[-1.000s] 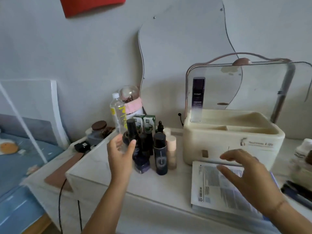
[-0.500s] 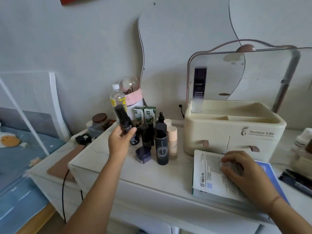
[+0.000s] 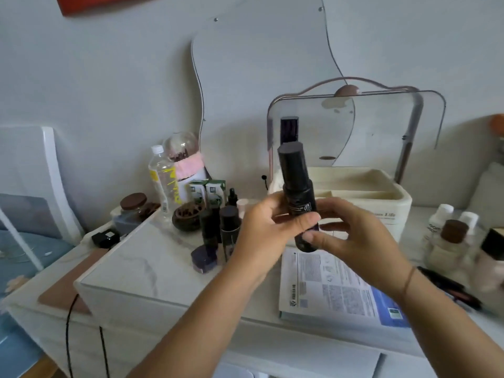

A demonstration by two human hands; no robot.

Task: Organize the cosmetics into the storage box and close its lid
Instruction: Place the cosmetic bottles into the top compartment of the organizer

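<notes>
A tall black cosmetic bottle (image 3: 296,186) stands upright in mid-air in front of the cream storage box (image 3: 392,195). My left hand (image 3: 261,233) grips its lower body from the left, and my right hand (image 3: 354,238) closes on its base from the right. The box's clear lid (image 3: 381,126) stands raised, with a dark slim box (image 3: 289,129) inside at the back left. Several dark bottles (image 3: 229,227) and a purple jar (image 3: 204,257) cluster on the marble top to the left of the box.
A printed booklet (image 3: 335,287) lies in front of the box. A water bottle (image 3: 163,181), a dark bowl (image 3: 188,216) and green cartons (image 3: 207,189) stand at the back left. More bottles (image 3: 450,241) crowd the right edge. A wavy mirror (image 3: 259,77) hangs on the wall.
My left hand carried the black bottle from the cluster rightward, in front of the box. My right hand left the booklet and came up to take the bottle's base.
</notes>
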